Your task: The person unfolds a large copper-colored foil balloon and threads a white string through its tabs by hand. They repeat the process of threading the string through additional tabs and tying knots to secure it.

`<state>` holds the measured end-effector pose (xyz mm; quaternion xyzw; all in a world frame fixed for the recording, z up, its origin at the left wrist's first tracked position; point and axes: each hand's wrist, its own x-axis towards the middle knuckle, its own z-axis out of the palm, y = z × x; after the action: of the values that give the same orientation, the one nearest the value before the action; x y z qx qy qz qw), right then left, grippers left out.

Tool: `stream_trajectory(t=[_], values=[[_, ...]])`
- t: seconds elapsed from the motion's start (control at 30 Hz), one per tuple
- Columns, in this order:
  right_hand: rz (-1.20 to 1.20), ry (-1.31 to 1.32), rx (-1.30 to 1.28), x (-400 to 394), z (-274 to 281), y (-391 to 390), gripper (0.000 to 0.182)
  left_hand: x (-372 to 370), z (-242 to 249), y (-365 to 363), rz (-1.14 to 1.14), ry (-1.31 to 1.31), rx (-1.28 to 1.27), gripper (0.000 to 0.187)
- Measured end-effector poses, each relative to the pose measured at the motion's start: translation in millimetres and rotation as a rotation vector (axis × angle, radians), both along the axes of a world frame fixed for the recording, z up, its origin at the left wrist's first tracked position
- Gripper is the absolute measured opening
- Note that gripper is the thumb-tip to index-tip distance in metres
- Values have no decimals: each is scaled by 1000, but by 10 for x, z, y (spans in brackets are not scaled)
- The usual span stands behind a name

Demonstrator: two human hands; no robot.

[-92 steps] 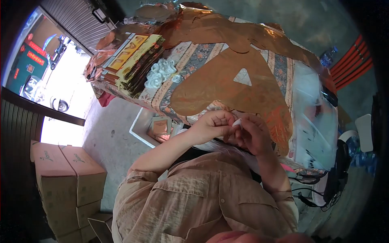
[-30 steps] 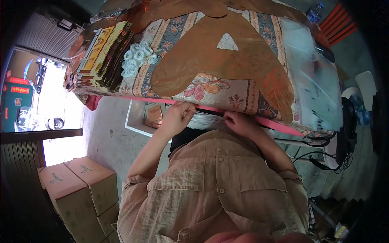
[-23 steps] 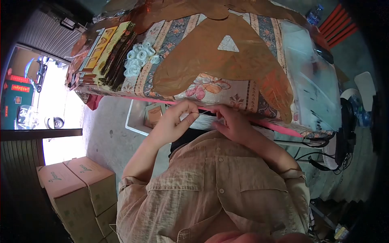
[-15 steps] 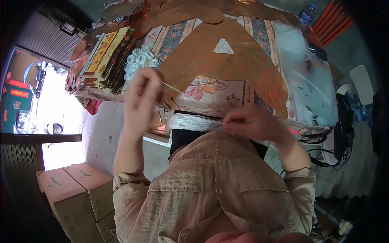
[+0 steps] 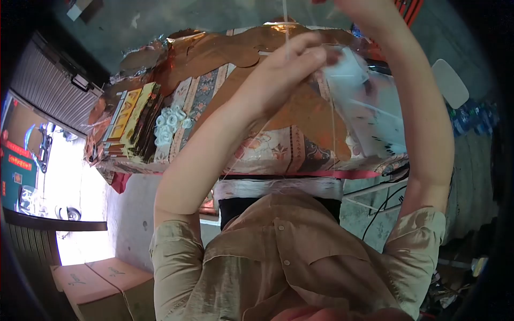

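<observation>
My left hand (image 5: 292, 67) is raised over the far part of the table, fingers bent and pressed together. A white string (image 5: 286, 24) runs from it up past the top edge of the view. My right hand (image 5: 350, 5) is higher and to the right, mostly cut off by that edge, so its fingers are hidden. A thin thread (image 5: 333, 123) hangs down between my forearms. Across my lap lies a bundle of white threads (image 5: 278, 188). Below the left hand is a brown sheet (image 5: 310, 115) on the floral tablecloth (image 5: 267, 147).
Coiled white string rolls (image 5: 170, 125) sit beside a stack of yellow and dark sheets (image 5: 131, 120) on the table's left. Clear plastic sheeting (image 5: 377, 109) covers the right side. Cardboard boxes (image 5: 101, 281) stand at lower left; a white chair back (image 5: 450, 83) and plastic bottles (image 5: 474, 115) are at right.
Both hands have risen from near my lap and the table's front edge to the far side. The left moved right and upward; the right moved up, partly out of view.
</observation>
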<state>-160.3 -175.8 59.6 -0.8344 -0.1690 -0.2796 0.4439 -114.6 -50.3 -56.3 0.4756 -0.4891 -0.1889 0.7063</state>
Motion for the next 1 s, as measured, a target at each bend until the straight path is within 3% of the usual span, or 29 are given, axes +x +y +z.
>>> stream_trajectory(t=[0.07,0.1,0.17,0.23,0.37,0.43,0.5,0.57,0.63,0.8,0.87,1.0], values=[[-107,-136,-10,1,141,-247,13,85,81,-11,-317,217,327,30],[-180,-226,-31,-60,205,-441,14,94,115,48,-319,216,330,30],[-407,-382,-80,-257,314,-889,16,110,179,288,-186,-20,606,31],[-335,-459,-93,-512,369,-1515,20,208,209,595,-58,-90,861,30],[-511,-375,-246,-1170,224,-1719,23,333,484,1150,96,-207,1051,29],[-636,-456,-261,-1310,161,-1905,24,372,606,1389,226,-219,1010,27],[-606,-370,-282,-1476,67,-1935,26,485,665,1658,253,-217,950,27],[-600,-283,-257,-1516,-21,-1970,27,494,729,1856,444,-266,950,28],[-446,-248,-197,-1532,-144,-1943,26,448,799,1984,504,-246,895,28],[-363,-177,27,-1485,-359,-2072,20,575,773,2437,335,-167,602,27],[-291,-133,36,-1552,-497,-2305,23,596,771,2568,408,-196,624,28],[77,90,819,-1728,-981,-2759,14,662,755,2855,459,-227,687,27]])
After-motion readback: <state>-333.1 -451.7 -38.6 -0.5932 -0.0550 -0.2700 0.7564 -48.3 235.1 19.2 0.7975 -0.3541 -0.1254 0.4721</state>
